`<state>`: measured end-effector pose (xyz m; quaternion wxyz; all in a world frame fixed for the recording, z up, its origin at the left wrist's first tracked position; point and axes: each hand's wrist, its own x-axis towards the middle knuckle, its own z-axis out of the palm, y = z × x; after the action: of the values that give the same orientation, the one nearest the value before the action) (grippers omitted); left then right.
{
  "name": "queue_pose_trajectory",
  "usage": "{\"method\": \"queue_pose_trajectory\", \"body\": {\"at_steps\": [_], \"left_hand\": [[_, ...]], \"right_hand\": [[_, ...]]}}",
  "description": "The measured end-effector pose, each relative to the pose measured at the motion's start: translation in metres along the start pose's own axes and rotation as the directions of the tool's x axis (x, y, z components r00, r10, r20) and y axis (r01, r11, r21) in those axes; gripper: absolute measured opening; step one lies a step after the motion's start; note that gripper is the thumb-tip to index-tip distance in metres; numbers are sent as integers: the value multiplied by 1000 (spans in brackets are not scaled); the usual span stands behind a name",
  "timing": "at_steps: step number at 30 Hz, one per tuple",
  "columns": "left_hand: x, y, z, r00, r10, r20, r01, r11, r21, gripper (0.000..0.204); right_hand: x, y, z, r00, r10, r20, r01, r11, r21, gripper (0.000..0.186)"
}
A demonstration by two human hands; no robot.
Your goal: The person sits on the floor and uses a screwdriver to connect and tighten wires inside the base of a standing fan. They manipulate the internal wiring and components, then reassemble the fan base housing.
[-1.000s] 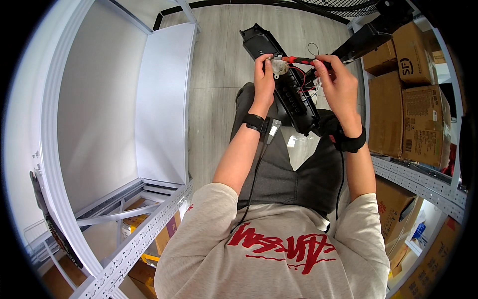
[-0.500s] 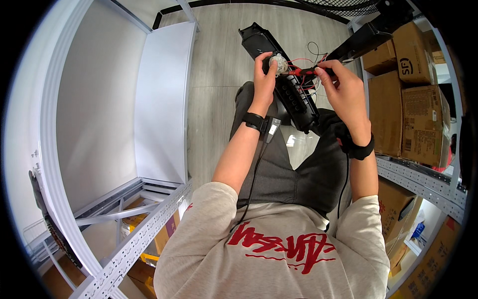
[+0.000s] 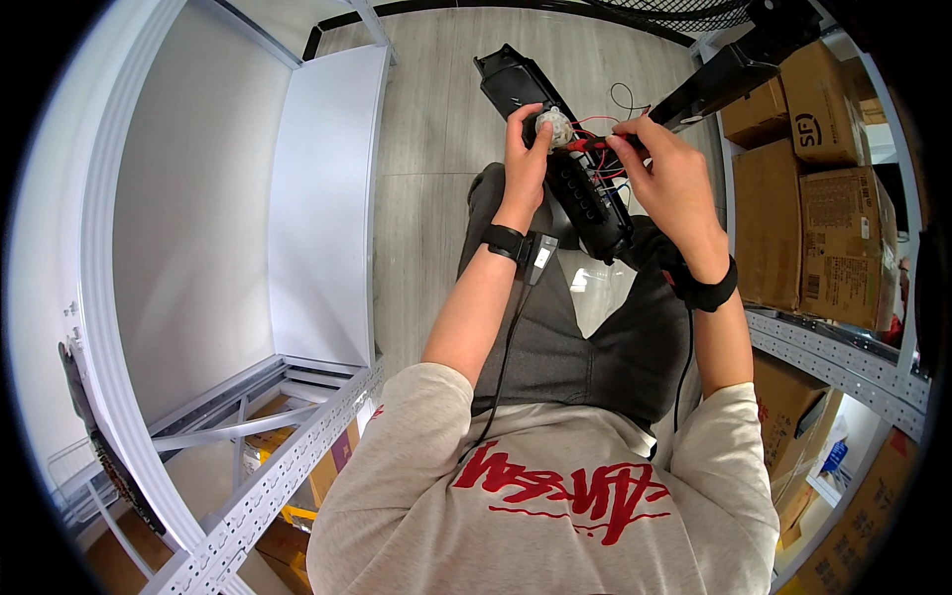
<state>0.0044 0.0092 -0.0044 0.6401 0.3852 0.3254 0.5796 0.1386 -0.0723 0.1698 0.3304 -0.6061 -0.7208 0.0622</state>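
Left hand point(image 3: 523, 164) closed on round part point(image 3: 557, 127), right hand point(image 3: 674, 174) pinching red-black tool point(image 3: 583, 146); floor point(image 3: 428, 129) beyond black housing point(image 3: 518, 83) edge.

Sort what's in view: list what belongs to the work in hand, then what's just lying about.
In the work:
whitish round part, in the left hand
red-and-black tool, in the right hand
long black housing
red wire

Lying about:
cardboard boxes at right
blue item, lower right

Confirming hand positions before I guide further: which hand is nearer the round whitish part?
Left. The left hand grips the round whitish part from its left side; the right hand is off to its right, holding a red-and-black screwdriver.
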Motion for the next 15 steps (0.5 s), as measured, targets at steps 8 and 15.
{"method": "queue_pose_trajectory", "body": {"at_steps": [8, 15], "left_hand": [[0, 1, -1, 999, -45, 11, 46, 998, -34, 30], [1, -3, -1, 1000, -10, -3, 10, 1000, 27, 30]], "right_hand": [[3, 0, 5, 998, -55, 44, 63, 976, -209, 23], [9, -6, 5, 1000, 19, -16, -20, 1000, -4, 24]]}}
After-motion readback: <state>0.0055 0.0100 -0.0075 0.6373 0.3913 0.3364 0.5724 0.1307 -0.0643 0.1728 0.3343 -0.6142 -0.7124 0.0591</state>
